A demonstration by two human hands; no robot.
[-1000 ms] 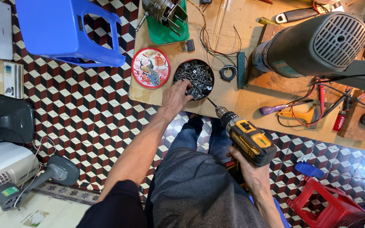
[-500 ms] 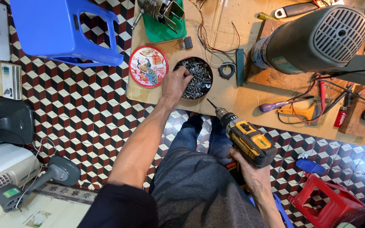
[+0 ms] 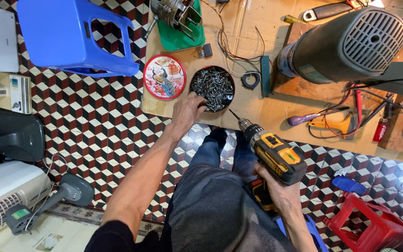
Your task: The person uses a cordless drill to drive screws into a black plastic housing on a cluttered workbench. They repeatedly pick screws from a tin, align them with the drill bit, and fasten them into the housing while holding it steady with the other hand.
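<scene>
Left hand (image 3: 187,108) curls at the near rim of the round tin of screws (image 3: 212,88), grasp unclear; right hand (image 3: 278,189) clenches the yellow drill (image 3: 274,151) just off the cardboard's edge

blue stool (image 3: 73,37) | red tin lid (image 3: 164,77) | green tray (image 3: 180,35) | grey motor (image 3: 346,44) | red stool (image 3: 371,226)

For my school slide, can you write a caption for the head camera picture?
Left hand reaches a round tin of screws while the right hand grips a yellow cordless drill.
</scene>
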